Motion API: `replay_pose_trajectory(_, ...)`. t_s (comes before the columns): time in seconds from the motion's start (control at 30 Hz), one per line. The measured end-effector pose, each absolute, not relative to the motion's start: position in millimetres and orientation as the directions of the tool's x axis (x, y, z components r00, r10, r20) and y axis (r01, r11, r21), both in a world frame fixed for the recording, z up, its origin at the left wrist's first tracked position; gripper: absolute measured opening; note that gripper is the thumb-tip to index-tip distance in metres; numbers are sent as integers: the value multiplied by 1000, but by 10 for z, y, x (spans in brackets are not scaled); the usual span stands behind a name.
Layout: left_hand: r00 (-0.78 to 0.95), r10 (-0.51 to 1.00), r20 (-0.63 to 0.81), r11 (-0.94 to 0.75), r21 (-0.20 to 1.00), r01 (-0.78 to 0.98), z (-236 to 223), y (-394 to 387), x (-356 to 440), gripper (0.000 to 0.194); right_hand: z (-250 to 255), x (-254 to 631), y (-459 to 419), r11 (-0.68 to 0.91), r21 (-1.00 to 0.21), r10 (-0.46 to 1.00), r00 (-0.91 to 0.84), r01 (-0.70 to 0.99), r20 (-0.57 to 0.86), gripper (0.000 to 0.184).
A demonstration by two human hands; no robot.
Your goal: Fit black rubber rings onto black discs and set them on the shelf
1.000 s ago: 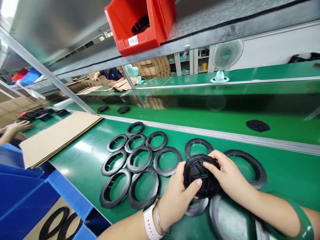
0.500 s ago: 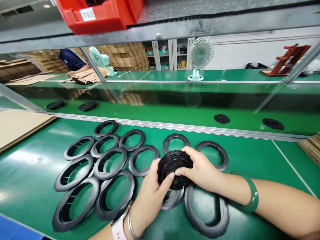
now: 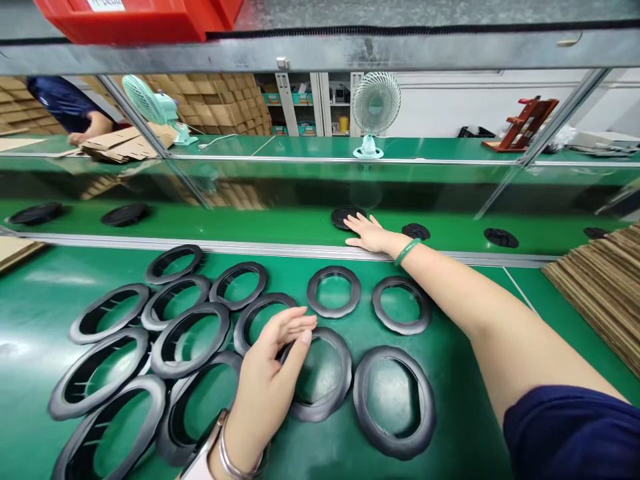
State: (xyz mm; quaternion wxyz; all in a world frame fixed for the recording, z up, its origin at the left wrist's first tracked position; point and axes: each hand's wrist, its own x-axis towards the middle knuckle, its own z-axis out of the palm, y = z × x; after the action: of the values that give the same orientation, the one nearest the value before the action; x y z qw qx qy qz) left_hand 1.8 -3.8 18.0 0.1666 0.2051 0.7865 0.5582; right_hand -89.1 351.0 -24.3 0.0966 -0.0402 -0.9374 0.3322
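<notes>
Green conveyor belt (image 3: 280,230) crosses mid-frame; the right hand (image 3: 367,233), flat and spread, rests on a black cap (image 3: 345,215) there. Left hand (image 3: 267,373) hovers slack and empty over rings (image 3: 320,373) (better lift off cleanly, judging by the moving line).

A glossy green work surface (image 3: 475,313) fills the near ground, bounded on its far side by a silver metal rail (image 3: 280,250). Beyond the rail runs a lower green conveyor belt (image 3: 250,223), and farther off a second green bench top (image 3: 425,148) spans the width. Overhead, a grey metal shelf beam (image 3: 350,50) carries a red plastic bin (image 3: 145,17) at the far left. A pale green desk fan (image 3: 375,110) stands on the far bench near the middle; a second one (image 3: 150,107) sits to the left. Stacked brown cardboard cartons (image 3: 220,110) rise behind it. A white wall (image 3: 450,107) closes the far right, where what may be a reddish wooden rack (image 3: 525,123) stands. Flat cardboard sheets (image 3: 600,293) lie stacked at the near right.
</notes>
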Motion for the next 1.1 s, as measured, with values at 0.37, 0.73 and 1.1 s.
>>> replay_pose_trajectory(0.37, -418, 900, 122, 409, 98, 907, -8, 253, -675, 48, -599, 149, 4740, 636, -644, 732, -598, 426, 327, 30)
replay_pose_trajectory(0.73, -758, 604, -245, 377, 926, 1, 487, 257, -197, 52, -705, -45, 4765, 744, -604, 510, -827, 286, 236, 12)
replay_pose_trajectory(1.1, -679, 627, -383, 245, 924, -295, 65, 194, -41, 50, -314, -21, 4088, 686, -713, 572, -712, 142, 408, 3)
